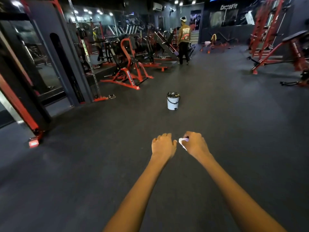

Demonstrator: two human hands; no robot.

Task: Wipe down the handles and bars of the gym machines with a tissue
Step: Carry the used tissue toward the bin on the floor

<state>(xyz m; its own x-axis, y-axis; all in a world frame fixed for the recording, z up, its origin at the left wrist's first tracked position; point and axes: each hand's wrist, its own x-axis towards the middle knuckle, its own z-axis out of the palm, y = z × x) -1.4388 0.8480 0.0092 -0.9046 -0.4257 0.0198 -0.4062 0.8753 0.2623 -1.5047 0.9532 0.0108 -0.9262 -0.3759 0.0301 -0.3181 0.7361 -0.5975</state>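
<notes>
Head view: right hand (194,142) grips a mostly hidden tissue (182,140); left hand (163,144) hangs loosely curled, holding nothing.

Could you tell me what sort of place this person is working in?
Most likely a commercial gym. Red and black weight machines line the mirrored left wall, a bench stands at the back, and a CrossFit sign hangs on the far wall above the dark rubber floor.

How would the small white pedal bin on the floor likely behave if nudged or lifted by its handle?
The pedal bin looks small and thin-walled, so it is probably light and would slide or tip on the floor if pushed near the top. It stands upright, taller than wide, which favours tipping. Its wire handle hangs loose at the side, so the bin would likely swing when lifted.
</notes>
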